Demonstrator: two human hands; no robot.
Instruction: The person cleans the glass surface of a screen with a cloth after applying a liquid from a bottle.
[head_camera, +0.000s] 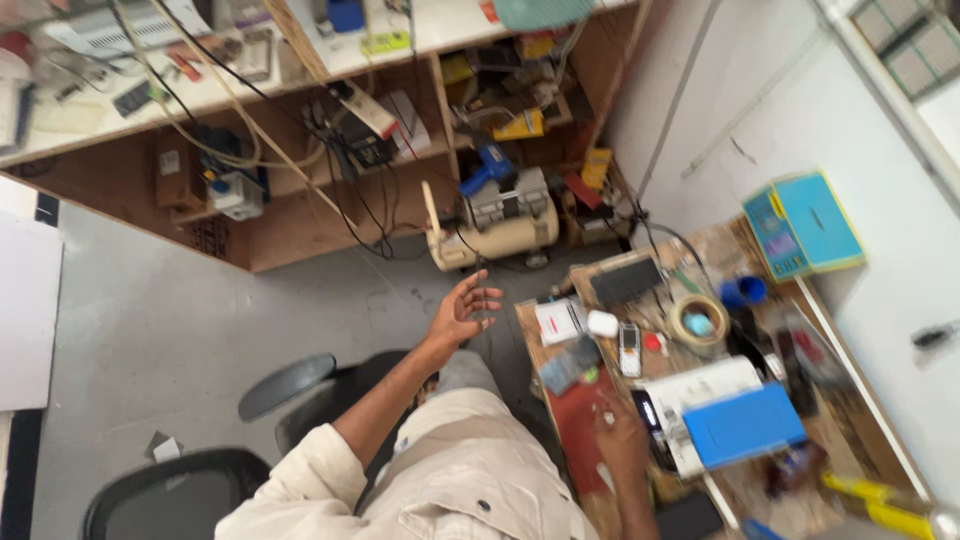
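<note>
Hands apart: left hand (462, 312) open in air, right hand (620, 435) on the red mat (578, 425).
Its fingers seem curled (blurred, grip unclear); a phone (629, 349) lies just beyond, a blue box (745, 425) beside it.

Crowded bench (875, 420), bare grey floor (200, 310) left, compressor (500, 225) ahead

Red mat (578, 420) flat on cluttered desk (860, 440)
</note>
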